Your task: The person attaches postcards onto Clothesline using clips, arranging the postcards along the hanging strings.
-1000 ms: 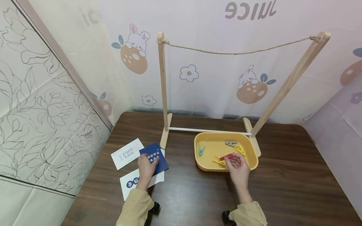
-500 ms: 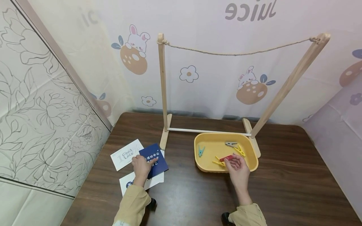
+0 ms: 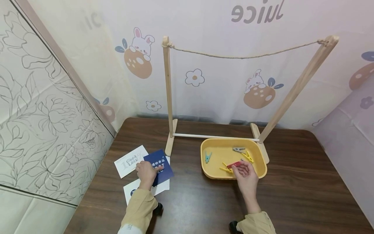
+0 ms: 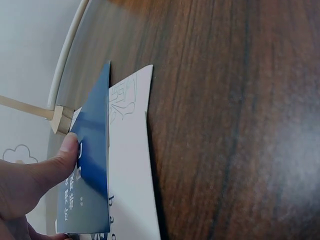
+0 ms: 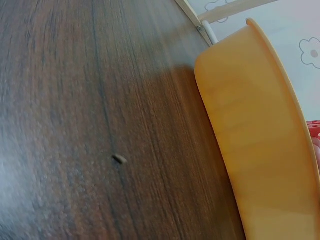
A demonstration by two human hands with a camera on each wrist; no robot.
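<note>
On the left of the table, my left hand (image 3: 146,173) grips a dark blue card (image 3: 164,170) with white lettering. Its thumb (image 4: 62,154) lies across the card's face while the other fingers curl at the left edge, mostly hidden. White cards overlap beneath the blue one, and a "Good Luck" card (image 3: 128,162) lies beside it. Over the near side of a yellow tub (image 3: 214,140), my right hand (image 3: 246,174) pinches a red clothespin (image 3: 234,164). Inside the tub are a teal clothespin (image 3: 208,157), a grey clothespin (image 3: 239,149) and yellow clothespins (image 3: 248,156).
Behind the tub stands a wooden frame, its left post (image 3: 168,94) and right post (image 3: 298,87) joined by a sagging rope (image 3: 239,58) on top and a white rod (image 3: 201,136) below. A printed curtain (image 3: 216,97) hangs behind the table (image 3: 304,182).
My left hand has shifted slightly left on the blue card, with its thumb now stretched across the face. My right hand keeps its place with the red clothespin.
</note>
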